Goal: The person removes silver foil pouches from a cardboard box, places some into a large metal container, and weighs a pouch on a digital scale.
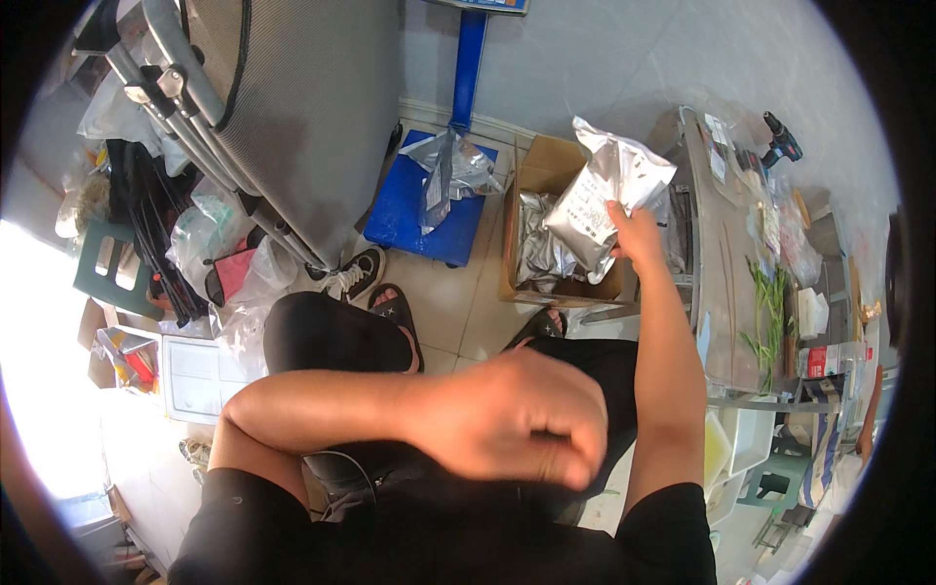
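Note:
A shiny silver foil pouch (595,210) with dark print is gripped at its right edge by my right hand (639,236). It is held over an open cardboard box (553,159), in which more silver foil pouches (542,249) lie. My left hand (522,414) is drawn across in front of my body, a little blurred. Its fingers are curled in and nothing shows in them; the palm is hidden. Beyond the box's left side, crumpled silver foil packaging (458,171) rests on the blue platform (400,229) of a floor scale.
At right, a table (721,292) bears green stalks (768,312), a red-labelled bottle (834,359) and a cordless drill (780,141). A grey folded chair or cot (302,107) stands left, near plastic bags (210,234) and a green crate (102,263). My sandalled feet are below.

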